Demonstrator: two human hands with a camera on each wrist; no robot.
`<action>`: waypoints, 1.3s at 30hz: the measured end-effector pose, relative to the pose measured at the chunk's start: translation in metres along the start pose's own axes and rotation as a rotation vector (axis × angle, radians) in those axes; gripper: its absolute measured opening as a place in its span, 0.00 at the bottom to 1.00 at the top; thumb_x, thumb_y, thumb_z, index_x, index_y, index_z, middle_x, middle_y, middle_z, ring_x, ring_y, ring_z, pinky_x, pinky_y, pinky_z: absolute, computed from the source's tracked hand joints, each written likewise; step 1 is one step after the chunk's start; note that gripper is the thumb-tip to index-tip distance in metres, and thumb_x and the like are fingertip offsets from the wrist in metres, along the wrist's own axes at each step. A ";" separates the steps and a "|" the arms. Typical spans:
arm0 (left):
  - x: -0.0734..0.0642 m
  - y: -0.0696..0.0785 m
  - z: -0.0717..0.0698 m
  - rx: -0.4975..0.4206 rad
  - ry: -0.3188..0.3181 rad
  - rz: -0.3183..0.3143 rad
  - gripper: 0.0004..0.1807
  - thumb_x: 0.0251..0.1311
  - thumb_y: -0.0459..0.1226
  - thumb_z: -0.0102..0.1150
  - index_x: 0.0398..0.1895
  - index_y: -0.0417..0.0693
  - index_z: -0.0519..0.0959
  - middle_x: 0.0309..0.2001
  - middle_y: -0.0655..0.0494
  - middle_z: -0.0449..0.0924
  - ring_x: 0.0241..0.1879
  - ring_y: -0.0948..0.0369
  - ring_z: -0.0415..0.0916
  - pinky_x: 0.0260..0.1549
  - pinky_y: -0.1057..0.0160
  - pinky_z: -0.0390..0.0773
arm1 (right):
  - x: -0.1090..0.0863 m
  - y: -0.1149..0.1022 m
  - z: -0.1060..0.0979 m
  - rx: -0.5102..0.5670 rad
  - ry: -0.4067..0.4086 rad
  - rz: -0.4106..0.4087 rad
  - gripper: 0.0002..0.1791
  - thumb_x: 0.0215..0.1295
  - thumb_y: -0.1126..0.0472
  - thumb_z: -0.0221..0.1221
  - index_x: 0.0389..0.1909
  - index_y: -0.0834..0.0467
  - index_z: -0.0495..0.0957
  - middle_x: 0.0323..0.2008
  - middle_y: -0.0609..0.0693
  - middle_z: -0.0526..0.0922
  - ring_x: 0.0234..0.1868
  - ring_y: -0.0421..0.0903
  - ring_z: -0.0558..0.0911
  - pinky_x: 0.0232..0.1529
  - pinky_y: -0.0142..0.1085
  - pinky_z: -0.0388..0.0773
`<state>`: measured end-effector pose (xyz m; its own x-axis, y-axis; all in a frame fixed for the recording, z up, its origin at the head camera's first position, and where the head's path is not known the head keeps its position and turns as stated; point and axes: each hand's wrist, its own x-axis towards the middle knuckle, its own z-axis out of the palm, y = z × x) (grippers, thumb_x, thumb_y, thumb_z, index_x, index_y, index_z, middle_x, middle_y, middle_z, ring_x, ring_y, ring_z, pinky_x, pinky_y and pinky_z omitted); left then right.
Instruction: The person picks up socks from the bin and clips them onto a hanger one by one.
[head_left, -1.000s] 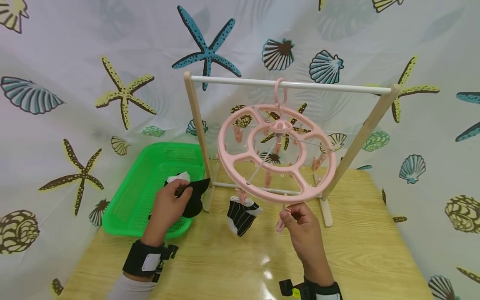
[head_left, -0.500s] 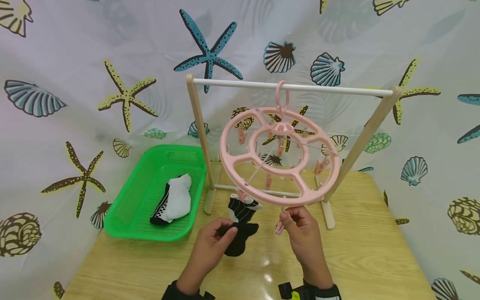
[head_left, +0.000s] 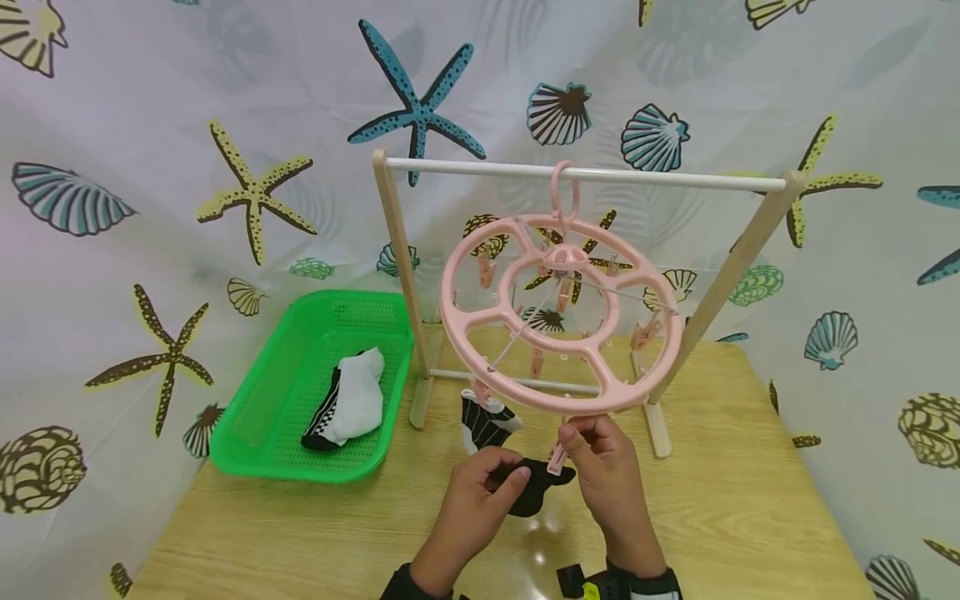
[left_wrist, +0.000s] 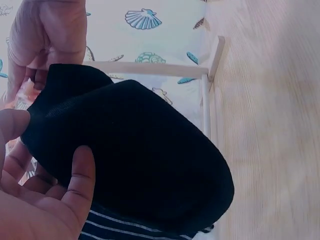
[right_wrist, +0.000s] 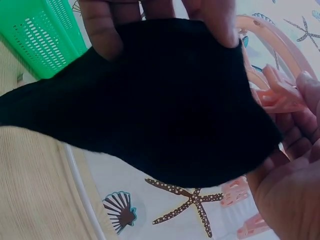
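Note:
A black sock (head_left: 531, 492) is pinched between the thumb and fingers of my left hand (head_left: 476, 496); it spreads wide across both wrist views. My right hand (head_left: 609, 467) pinches a pink clothespin (head_left: 557, 458) that hangs from the front rim of a round pink drying hanger (head_left: 555, 402). In the head view the sock's edge meets the lower end of that clothespin; whether it lies between the jaws I cannot tell. A black sock with white stripes (head_left: 486, 423) hangs from another clothespin (head_left: 482, 392) just left of there.
The hanger hooks over a white rod (head_left: 480, 167) on a wooden stand (head_left: 396, 242). At left on the table (head_left: 247, 533) stands a green basket (head_left: 247, 417) holding a white sock (head_left: 358, 396) and a black-and-white checked one (head_left: 321, 429). Several more clothespins dangle under the hanger.
My left hand has carried the black sock from above the basket rightward to the clothespin in my right hand. The right hand has stayed at the hanger's front rim.

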<state>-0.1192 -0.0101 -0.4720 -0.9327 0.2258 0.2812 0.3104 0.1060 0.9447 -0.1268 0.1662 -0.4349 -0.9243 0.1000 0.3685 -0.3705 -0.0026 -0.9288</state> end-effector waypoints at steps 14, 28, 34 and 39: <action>0.006 0.023 0.017 -0.057 0.106 0.009 0.02 0.62 0.27 0.63 0.35 0.39 0.84 0.36 0.51 0.84 0.32 0.65 0.80 0.31 0.65 0.81 | -0.002 0.002 -0.004 0.061 -0.017 -0.003 0.03 0.69 0.77 0.54 0.34 0.73 0.72 0.25 0.50 0.79 0.24 0.42 0.81 0.26 0.32 0.78; 0.003 0.016 0.019 -0.140 0.124 -0.017 0.03 0.63 0.28 0.62 0.36 0.41 0.83 0.36 0.52 0.83 0.31 0.66 0.79 0.31 0.66 0.79 | -0.002 0.003 -0.003 -0.005 -0.034 0.005 0.04 0.66 0.77 0.57 0.38 0.72 0.72 0.32 0.48 0.77 0.30 0.39 0.77 0.28 0.31 0.76; 0.001 0.009 0.016 -0.174 0.102 -0.009 0.03 0.66 0.34 0.63 0.40 0.45 0.83 0.38 0.55 0.83 0.34 0.63 0.80 0.33 0.66 0.80 | -0.002 0.006 -0.003 0.025 -0.061 0.007 0.08 0.64 0.78 0.58 0.40 0.72 0.70 0.33 0.48 0.74 0.31 0.39 0.78 0.29 0.31 0.77; -0.001 0.007 0.014 -0.136 0.128 -0.048 0.07 0.67 0.37 0.62 0.45 0.45 0.82 0.44 0.53 0.82 0.43 0.59 0.80 0.38 0.64 0.81 | -0.002 0.006 -0.003 0.006 -0.033 0.046 0.08 0.63 0.77 0.60 0.39 0.71 0.70 0.32 0.49 0.74 0.31 0.40 0.77 0.29 0.31 0.76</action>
<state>-0.1134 0.0041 -0.4679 -0.9642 0.0980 0.2462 0.2455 -0.0197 0.9692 -0.1267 0.1685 -0.4414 -0.9429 0.0664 0.3264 -0.3278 -0.0124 -0.9447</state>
